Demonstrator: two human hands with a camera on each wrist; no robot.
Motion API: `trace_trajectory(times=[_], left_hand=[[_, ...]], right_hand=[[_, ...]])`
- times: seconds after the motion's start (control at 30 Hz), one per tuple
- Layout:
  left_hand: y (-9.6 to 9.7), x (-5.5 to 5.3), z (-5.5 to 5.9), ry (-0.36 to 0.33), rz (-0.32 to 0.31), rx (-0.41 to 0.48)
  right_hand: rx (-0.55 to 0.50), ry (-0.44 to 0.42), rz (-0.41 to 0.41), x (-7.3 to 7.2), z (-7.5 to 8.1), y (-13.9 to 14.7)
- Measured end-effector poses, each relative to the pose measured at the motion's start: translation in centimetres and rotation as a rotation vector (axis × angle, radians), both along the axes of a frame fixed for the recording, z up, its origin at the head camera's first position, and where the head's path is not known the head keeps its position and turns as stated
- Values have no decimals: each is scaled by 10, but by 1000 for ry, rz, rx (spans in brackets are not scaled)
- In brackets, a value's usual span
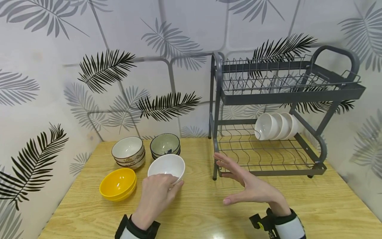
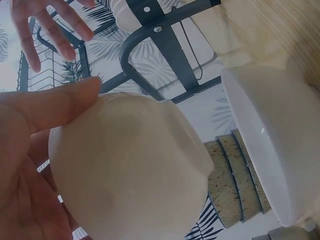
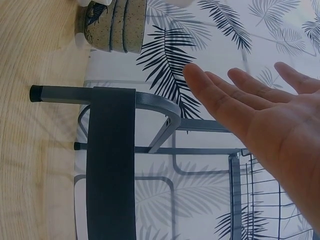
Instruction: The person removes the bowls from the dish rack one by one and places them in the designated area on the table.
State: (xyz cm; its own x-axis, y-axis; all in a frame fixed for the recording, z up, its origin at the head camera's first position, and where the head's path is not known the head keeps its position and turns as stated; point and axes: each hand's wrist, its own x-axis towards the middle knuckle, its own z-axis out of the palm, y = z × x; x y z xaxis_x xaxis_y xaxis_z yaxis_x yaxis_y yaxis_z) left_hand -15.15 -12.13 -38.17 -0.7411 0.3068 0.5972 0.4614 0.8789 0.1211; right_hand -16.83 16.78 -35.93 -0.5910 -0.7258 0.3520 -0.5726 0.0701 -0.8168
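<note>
Gripping white bowl (image 1: 167, 165) by rim with left hand (image 1: 158, 192), pressing thumb to outer wall, tilting bowl above table (image 1: 203, 212), near stacked green bowls (image 1: 165, 146). Spreading right hand (image 1: 250, 188) wide, parting thumb well from fingers, near dish rack (image 1: 268, 98). Seeing second white bowl (image 2: 295, 137) upright on table in left wrist view, yellow bowls (image 1: 118, 184) and patterned bowls (image 1: 128, 151) nesting at left, three white bowls (image 1: 278, 126) leaning in rack's lower tier (image 1: 268, 173).

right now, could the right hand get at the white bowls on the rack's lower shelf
Probably yes: the right hand is empty, and the lower shelf looks open at the front toward the white bowls. The upper tray is overhead, so coming straight down looks blocked.
</note>
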Motion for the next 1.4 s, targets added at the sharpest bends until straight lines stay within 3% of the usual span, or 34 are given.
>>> trace_trajectory(times=[0.53, 0.83, 1.03, 1.4], left_hand=[[-1, -12, -19, -139, 96, -62], [-2, -18, -29, -174, 116, -53], [-3, -22, -39, -243, 125, -55], [-4, -23, -39, -308, 119, -64]], right_hand=[[18, -20, 1, 0, 0, 1], [29, -18, 5, -1, 0, 1], [29, -44, -5, 0, 0, 1], [31, -40, -2, 0, -1, 0]])
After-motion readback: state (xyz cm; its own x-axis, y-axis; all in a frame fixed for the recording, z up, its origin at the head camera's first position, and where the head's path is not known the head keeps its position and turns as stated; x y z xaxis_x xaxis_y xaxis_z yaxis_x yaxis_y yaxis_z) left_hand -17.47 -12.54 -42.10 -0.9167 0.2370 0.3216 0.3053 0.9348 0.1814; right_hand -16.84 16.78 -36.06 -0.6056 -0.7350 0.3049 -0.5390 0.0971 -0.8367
